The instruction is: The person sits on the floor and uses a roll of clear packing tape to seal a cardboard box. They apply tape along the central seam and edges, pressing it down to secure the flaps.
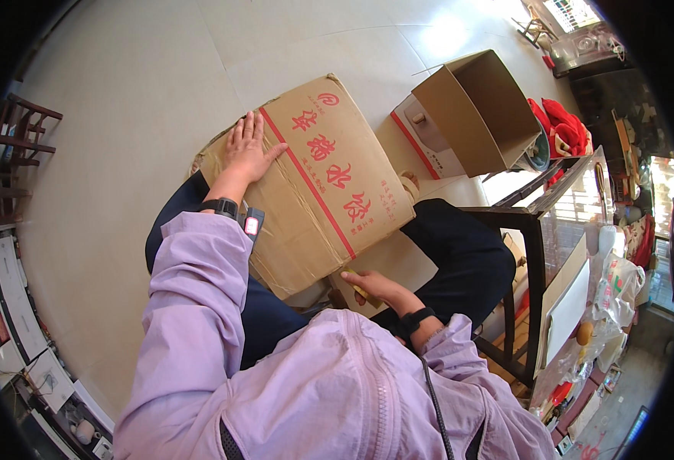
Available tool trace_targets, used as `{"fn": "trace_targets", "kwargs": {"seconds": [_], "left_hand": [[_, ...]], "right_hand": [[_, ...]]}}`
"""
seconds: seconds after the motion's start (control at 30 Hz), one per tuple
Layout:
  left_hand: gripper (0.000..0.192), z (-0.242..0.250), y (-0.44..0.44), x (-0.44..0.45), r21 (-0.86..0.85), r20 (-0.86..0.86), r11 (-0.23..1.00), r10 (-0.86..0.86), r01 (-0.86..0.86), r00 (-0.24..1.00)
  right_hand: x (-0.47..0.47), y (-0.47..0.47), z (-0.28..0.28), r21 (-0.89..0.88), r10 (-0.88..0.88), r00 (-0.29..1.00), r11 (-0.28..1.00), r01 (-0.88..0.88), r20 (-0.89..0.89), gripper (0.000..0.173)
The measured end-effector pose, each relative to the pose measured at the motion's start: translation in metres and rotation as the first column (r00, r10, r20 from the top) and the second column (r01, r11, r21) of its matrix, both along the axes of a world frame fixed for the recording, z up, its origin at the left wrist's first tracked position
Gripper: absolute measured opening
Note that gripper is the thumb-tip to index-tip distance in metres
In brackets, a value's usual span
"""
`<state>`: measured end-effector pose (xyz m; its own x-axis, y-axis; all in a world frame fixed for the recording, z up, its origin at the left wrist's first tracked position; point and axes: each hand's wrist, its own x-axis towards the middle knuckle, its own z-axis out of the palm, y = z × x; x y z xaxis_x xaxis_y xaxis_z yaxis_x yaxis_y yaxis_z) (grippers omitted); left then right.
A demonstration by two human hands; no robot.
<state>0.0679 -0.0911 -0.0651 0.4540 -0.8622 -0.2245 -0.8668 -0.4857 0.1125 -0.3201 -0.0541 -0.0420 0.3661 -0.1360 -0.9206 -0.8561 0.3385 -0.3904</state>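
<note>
A closed cardboard carton [314, 190] with red printed writing and a red stripe stands tilted in the view between my knees. My left hand [248, 152] lies flat on its upper face, left of the stripe, with the thumb spread toward the stripe. Close to the carton's near edge, my right hand [374, 287] grips a thin yellow object [376, 301]. Most of that object is hidden by my fingers, so its kind cannot be told. Clear tape runs along the carton's left part.
An open-topped carton [452, 126] stands on the pale tiled floor [141, 75], with red cloth [566, 126] behind it. Close on my right is a dark-framed table [535, 276] bearing plastic bags [615, 287]. A dark wooden chair [23, 129] stands far left.
</note>
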Motion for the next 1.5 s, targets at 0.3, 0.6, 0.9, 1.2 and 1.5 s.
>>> {"fn": "trace_targets", "kwargs": {"seconds": [0.3,0.6,0.9,1.2,1.5], "left_hand": [[0.091,0.003,0.024,-0.076,-0.102,0.015,0.995,-0.010,0.012,1.000],[0.099,-0.016,0.079,-0.191,-0.297,-0.096,0.955,-0.048,0.017,0.994],[0.094,-0.036,-0.005,-0.066,-0.340,-0.045,0.933,0.105,-0.114,0.993],[0.091,-0.036,-0.046,0.011,-0.258,0.010,0.938,0.244,-0.234,0.970],[0.089,-0.024,0.063,-0.157,-0.286,-0.029,0.957,0.029,-0.036,0.999]], "right_hand": [[0.006,0.003,-0.033,-0.129,-0.004,0.999,0.992,0.008,0.031,0.061],[0.007,0.002,-0.041,-0.166,0.058,0.995,0.985,-0.043,0.085,0.068],[0.016,-0.008,-0.037,-0.066,0.098,0.995,0.993,-0.096,0.029,0.069],[0.015,-0.009,-0.048,-0.072,0.168,0.981,0.984,-0.162,0.099,0.068],[0.010,-0.004,-0.037,-0.134,0.103,0.987,0.987,-0.086,0.121,0.057]]}}
